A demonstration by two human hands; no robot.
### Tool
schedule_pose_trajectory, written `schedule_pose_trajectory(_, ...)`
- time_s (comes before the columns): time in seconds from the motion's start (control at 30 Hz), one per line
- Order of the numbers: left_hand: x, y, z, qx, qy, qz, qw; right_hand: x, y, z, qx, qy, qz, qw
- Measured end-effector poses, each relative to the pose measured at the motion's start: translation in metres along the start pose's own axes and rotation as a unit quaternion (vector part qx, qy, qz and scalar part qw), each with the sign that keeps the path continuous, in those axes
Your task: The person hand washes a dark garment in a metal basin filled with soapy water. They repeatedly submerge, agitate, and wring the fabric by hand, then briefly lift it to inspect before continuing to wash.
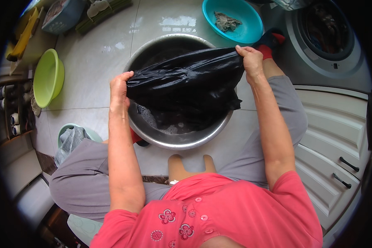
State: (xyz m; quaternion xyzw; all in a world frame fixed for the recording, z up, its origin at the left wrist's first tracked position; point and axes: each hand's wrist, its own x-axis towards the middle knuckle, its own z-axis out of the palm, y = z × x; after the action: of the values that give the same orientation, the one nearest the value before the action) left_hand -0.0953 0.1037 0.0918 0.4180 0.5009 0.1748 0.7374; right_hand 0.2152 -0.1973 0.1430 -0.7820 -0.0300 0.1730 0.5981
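A wet, shiny black cloth garment (189,80) is stretched out between my two hands over a large round metal basin (186,146). At the basin's left rim, my left hand (120,90) grips one end of the cloth. My right hand (251,60) pinches the other end, beyond the basin's upper right rim and a little farther from me. The lower part of the cloth hangs down into the basin. Soapy water (155,122) with foam shows along the basin's lower left inside. What lies beneath the cloth is hidden.
A turquoise basin (251,31) holding a crumpled grey-brown cloth (226,22) lies beyond my right hand, near a front-loading washing machine (297,55). A green basin (45,77) leans at left. A small pale green basin (94,135) with grey cloth (71,141) sits by my left knee. White cabinets (328,124) stand at right.
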Motion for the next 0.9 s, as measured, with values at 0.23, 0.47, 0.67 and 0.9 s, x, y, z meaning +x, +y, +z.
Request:
schedule_pose_trajectory(0.23, -0.006, -0.03, -0.004, 0.194, 0.022, -0.15, 0.969, -0.014, 0.024, 0.0, -0.167, -0.148, -0.006, 0.975)
schedule_pose_trajectory(0.47, -0.037, -0.036, 0.007, 0.178, 0.014, -0.073, 0.981, -0.085, 0.026, 0.026, -0.483, -0.306, -0.122, 0.811)
schedule_pose_trajectory(0.67, -0.035, 0.002, -0.002, -0.056, -0.176, -0.006, 0.983, -0.088, 0.022, 0.052, -0.232, -0.365, -0.198, 0.879)
schedule_pose_trajectory(0.9, -0.064, 0.084, 0.017, -0.2, -0.283, 0.099, 0.933, -0.074, 0.08, 0.099, -0.125, -0.441, 0.007, 0.889)
